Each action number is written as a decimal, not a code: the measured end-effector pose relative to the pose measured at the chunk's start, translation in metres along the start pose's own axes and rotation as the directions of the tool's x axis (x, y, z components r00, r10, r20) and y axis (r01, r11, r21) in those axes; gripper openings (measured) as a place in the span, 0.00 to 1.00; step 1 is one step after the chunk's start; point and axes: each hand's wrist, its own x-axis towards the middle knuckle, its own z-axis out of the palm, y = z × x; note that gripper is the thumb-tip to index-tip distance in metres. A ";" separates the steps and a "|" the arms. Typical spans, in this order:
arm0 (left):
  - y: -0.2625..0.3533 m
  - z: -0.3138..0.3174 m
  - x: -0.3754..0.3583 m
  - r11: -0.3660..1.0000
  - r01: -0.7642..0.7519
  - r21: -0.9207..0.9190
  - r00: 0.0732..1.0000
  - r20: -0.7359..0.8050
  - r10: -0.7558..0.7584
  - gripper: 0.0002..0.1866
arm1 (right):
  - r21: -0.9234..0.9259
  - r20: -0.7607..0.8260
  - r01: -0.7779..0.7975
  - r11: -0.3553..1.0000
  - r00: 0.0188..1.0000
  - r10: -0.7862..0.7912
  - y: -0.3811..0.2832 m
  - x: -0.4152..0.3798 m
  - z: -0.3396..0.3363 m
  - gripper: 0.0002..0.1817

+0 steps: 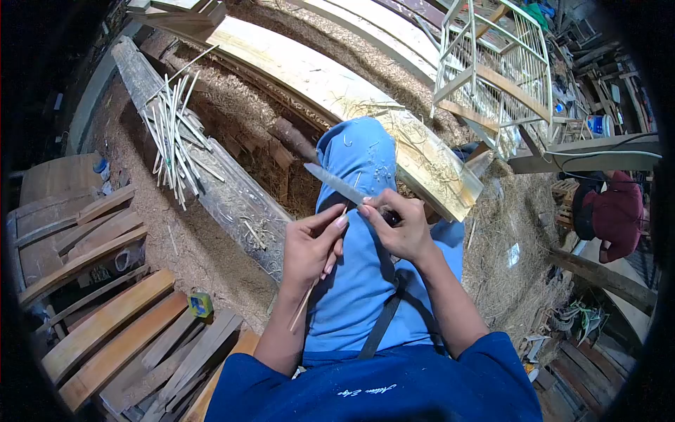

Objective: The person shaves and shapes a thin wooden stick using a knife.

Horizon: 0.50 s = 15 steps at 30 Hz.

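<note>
My left hand (314, 246) pinches a thin bamboo stick (302, 307) whose lower end trails down along my forearm. In my right hand (399, 226) is a knife (336, 183), its long pale blade pointing up and to the left. The blade's lower part lies close by the top of the stick, near both thumbs. Most of the knife's handle is hidden in my fingers. Under both hands a blue cloth (355, 281) covers my lap and leg, with fine shavings scattered on its upper part.
A pile of thin sticks (172, 133) lies on a weathered plank (239, 190) to the left. Ahead is a pale board (295, 63) strewn with curled shavings. A wire birdcage (492, 70) stands at the upper right. Wooden slats (126, 323) and a tape measure (200, 304) lie lower left.
</note>
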 end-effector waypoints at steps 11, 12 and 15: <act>0.002 -0.007 0.006 0.999 0.034 -0.004 0.999 0.040 -0.034 0.14 | 0.010 0.003 0.004 1.000 1.000 -0.004 0.005 0.003 0.001 0.08; -0.002 -0.011 0.005 1.000 0.014 -0.007 0.997 0.070 -0.014 0.15 | 0.011 0.004 0.004 1.000 1.000 -0.004 0.006 0.003 0.002 0.08; -0.008 -0.018 -0.008 1.000 0.012 -0.002 0.996 0.094 -0.012 0.16 | 0.006 -0.007 0.010 1.000 1.000 -0.010 0.009 0.002 0.001 0.08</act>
